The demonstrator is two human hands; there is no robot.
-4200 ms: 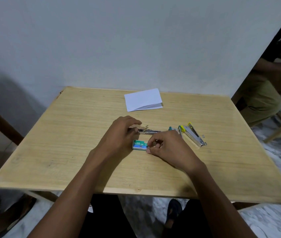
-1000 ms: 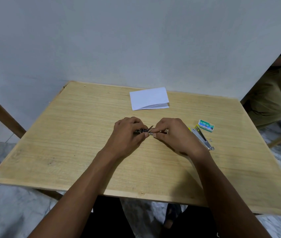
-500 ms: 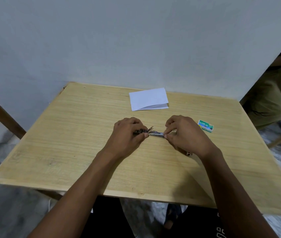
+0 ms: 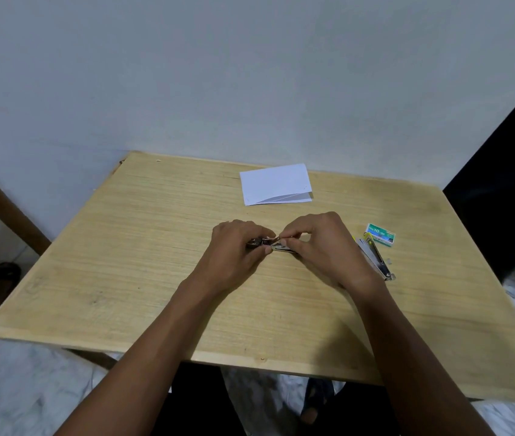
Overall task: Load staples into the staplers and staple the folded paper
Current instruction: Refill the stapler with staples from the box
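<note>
A small dark stapler lies opened at the middle of the wooden table. My left hand grips its left end. My right hand pinches at its metal channel with thumb and fingers; whether a staple strip is between them is hidden. A second stapler, yellow and metal, lies open to the right, partly behind my right wrist. The green staple box sits just beyond it. The folded white paper lies at the back of the table.
A pale wall stands right behind the table. A dark panel rises at the right edge. A brown wooden beam leans at the left. Floor and dark footwear show below the near edge.
The staple box has gone from between my hands to the right side of the table. My right hand has shifted left along the dark stapler toward my left hand. The second stapler shows again.
</note>
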